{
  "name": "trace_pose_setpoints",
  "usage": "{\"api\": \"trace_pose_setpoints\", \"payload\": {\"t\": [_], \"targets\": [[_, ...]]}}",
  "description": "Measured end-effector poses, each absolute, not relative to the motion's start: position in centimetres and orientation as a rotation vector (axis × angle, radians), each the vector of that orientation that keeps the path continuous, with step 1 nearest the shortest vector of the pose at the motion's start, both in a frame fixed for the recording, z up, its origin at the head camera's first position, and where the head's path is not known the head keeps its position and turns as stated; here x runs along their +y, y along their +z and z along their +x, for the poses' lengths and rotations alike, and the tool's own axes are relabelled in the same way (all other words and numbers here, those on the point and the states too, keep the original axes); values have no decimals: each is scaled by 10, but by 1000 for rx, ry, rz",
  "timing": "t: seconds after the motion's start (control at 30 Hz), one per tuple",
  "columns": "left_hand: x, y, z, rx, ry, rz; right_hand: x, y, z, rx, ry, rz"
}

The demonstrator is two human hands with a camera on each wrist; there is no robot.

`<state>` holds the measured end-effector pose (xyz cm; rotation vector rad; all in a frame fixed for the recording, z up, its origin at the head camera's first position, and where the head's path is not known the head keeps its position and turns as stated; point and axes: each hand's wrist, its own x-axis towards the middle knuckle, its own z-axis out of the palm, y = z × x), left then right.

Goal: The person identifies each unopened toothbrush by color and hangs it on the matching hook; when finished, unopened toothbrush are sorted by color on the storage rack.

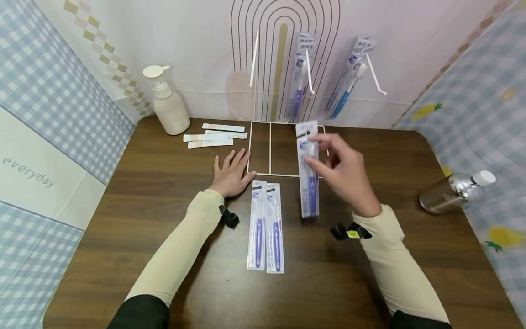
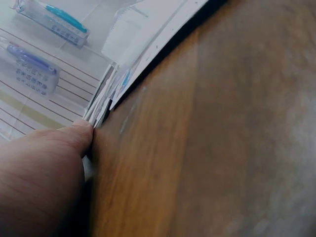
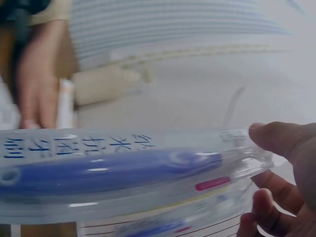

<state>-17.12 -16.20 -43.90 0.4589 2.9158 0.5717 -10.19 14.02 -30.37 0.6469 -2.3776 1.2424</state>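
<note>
Right hand [image 1: 345, 173]: fingers pinch the top of a toothbrush pack [image 1: 308, 169], held upright above the table [image 1: 144, 192], in front of the rack [image 1: 270, 148].
Left hand [image 1: 231, 172]: fingers straight, flat on the table, touching the rack base.
Risk: the grip is near one end only; the pack may swing, slip or miss a hook [image 1: 376, 75].
Containers: pump bottle [image 1: 167, 104] and steel bottle [image 1: 454, 192]; contents not visible.
Spare packs [image 1: 266, 226]: two lying flat, side by side.

Head cam high, facing down, wrist cams v. close, all share table [image 1: 164, 192]
</note>
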Motion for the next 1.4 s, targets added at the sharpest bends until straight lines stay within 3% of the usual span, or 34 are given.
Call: {"api": "trace_pose_setpoints", "payload": {"t": [0.3, 0.53, 1.0, 1.4], "targets": [[-163, -439, -171, 2924, 571, 459, 125, -253, -123, -2140, 1332, 615], [-163, -440, -170, 2919, 570, 473, 118, -265, -147, -2206, 1388, 524], [-163, -442, -172, 2923, 579, 472, 108, -271, -227, -2110, 1507, 412], [-163, -438, -169, 2930, 559, 469, 105, -270, -256, -2135, 1475, 351]]}}
